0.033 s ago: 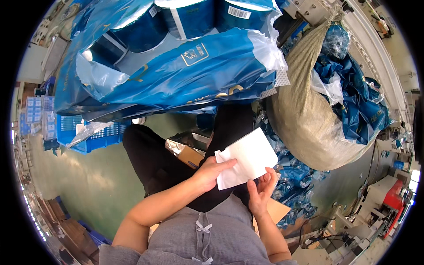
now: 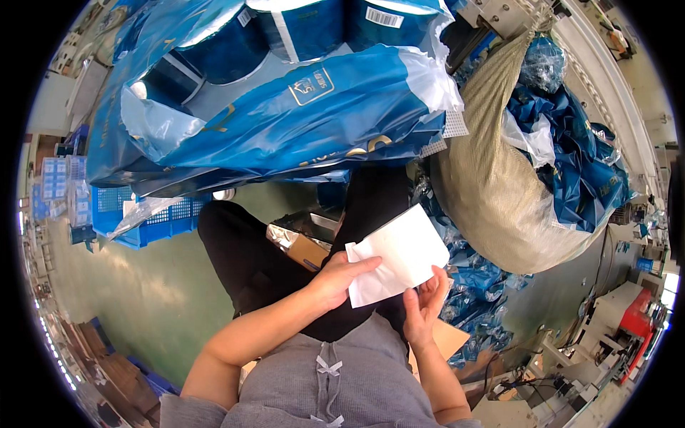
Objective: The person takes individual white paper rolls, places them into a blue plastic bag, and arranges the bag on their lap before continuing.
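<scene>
Fingers of left hand [image 2: 335, 279] and right hand [image 2: 422, 303] pinching white flat packet [image 2: 398, 255] over lap; blue bags [image 2: 300, 107] stacked ahead, grey sack [image 2: 492, 192] right.

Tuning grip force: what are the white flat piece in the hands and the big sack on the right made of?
White flat rectangular piece: probably paper or thin film, matte, bending lightly between both hands. Large beige sack: apparently woven plastic, judging by its coarse dull weave and bulging, soft sides.

The white pouch [image 2: 399, 253] hides the fingertips of the left hand [image 2: 335, 278] behind its lower left edge and part of the right hand [image 2: 424, 303], while the big blue bags [image 2: 285, 114] run out past the top rim, their far ends unseen.
</scene>
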{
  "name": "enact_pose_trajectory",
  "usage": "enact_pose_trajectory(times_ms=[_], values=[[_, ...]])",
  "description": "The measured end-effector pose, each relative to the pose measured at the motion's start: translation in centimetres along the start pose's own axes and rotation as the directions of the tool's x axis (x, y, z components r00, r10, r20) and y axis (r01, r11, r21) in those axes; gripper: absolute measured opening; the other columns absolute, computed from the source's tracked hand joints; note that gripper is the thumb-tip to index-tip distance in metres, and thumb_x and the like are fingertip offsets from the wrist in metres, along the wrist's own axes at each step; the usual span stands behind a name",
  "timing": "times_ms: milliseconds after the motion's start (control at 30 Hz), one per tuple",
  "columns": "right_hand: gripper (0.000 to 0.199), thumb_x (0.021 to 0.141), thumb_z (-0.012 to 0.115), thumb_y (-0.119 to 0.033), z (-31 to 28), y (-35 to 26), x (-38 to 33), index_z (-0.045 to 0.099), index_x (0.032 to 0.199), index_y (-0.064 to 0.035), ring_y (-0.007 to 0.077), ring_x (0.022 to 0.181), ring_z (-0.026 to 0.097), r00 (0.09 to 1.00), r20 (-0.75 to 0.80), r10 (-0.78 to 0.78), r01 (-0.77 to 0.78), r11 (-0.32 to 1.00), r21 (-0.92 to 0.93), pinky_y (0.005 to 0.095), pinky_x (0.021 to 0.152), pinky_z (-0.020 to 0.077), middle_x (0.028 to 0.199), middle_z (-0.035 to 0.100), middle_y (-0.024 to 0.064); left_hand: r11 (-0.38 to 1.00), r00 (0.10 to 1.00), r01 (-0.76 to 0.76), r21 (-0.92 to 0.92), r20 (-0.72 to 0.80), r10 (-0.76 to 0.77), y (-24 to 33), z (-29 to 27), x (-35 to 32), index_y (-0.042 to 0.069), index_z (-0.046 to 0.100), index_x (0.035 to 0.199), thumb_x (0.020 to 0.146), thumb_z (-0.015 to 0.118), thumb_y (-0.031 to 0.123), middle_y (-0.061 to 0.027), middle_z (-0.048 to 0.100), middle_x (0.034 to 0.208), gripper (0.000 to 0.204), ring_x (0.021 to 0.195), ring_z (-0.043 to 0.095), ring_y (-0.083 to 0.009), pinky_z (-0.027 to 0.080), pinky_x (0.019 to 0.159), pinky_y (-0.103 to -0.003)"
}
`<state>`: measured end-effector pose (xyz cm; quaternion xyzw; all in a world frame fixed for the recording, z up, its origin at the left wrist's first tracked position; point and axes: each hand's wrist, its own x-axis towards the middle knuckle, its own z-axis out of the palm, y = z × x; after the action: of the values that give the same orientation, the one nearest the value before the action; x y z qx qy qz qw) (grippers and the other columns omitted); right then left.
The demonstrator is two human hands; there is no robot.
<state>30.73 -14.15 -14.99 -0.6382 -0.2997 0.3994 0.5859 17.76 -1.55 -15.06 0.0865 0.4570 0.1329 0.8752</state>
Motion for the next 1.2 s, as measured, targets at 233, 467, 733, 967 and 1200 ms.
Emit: enact_pose_trajectory(times_ms=[233, 467, 733, 967, 1200], values=[[0.067, 0.094, 0.049, -0.023, 1.2, -1.7, 1.7, 0.008, 0.145, -0.0070, 0.0226, 0.116, 0.046, 0.977, -0.126, 0.170, -0.146, 0.973, 0.177, 0.0350, 0.101, 0.0308, 0.128, 0.047, 0.0165, 0.997, 0.998, -0.059, 0.047, 0.023, 0.058, 0.7, -1.1, -3.3, -0.002, 0.054, 0.115, 0.084, 0.064, 0.007, -0.0098, 0.062, 0.110, 0.034, 0.097, 0.061, -0.0184, 0.049, 0.085, -0.031], [0.072, 0.085, 0.063, -0.005, 1.2, -2.8, 2.7, 0.017, 0.141, -0.0032, 0.0193, 0.105, 0.055, 0.911, -0.132, 0.390, -0.341, 0.895, 0.286, 0.0307, 0.092, 0.0410, 0.116, 0.056, 0.0202, 0.991, 0.996, -0.089, 0.102, -0.004, 0.089, 0.2, -2.1, -5.3, -0.003, 0.054, 0.111, 0.079, 0.070, 0.007, -0.0079, 0.062, 0.104, 0.037, 0.096, 0.060, -0.0153, 0.047, 0.085, -0.029], [0.070, 0.084, 0.065, -0.004, 1.5, -2.7, 2.6, 0.023, 0.140, -0.0031, 0.0197, 0.102, 0.058, 0.911, -0.148, 0.384, -0.324, 0.891, 0.319, 0.0315, 0.090, 0.0430, 0.111, 0.060, 0.0207, 0.988, 0.992, -0.117, 0.097, -0.027, 0.120, -0.1, -2.3, -5.7, -0.003, 0.055, 0.109, 0.079, 0.071, 0.009, -0.0071, 0.062, 0.101, 0.036, 0.093, 0.059, -0.0141, 0.045, 0.084, -0.028], [0.066, 0.083, 0.065, -0.007, 1.4, -1.9, 2.8, 0.028, 0.138, -0.0029, 0.0175, 0.087, 0.063, 0.917, -0.164, 0.363, -0.317, 0.915, 0.250, 0.0317, 0.082, 0.0480, 0.098, 0.065, 0.0147, 0.559, 0.937, -0.297, 0.774, 0.123, 0.327, 0.6, -1.8, -7.6, -0.001, 0.059, 0.101, 0.081, 0.069, 0.012, -0.0033, 0.063, 0.093, 0.026, 0.086, 0.058, -0.0093, 0.045, 0.077, -0.023], [0.049, 0.088, 0.061, -0.012, -1.7, -0.8, 4.7, 0.039, 0.130, -0.0033, 0.0155, 0.086, 0.062, 0.853, -0.293, 0.432, -0.322, 0.877, 0.357, 0.0287, 0.071, 0.0513, 0.103, 0.063, 0.0135, 0.796, 0.951, -0.309, 0.520, 0.153, 0.270, 0.5, -4.1, -9.4, -0.001, 0.061, 0.101, 0.079, 0.072, 0.014, -0.0029, 0.063, 0.091, 0.029, 0.083, 0.056, -0.0088, 0.045, 0.074, -0.024]])
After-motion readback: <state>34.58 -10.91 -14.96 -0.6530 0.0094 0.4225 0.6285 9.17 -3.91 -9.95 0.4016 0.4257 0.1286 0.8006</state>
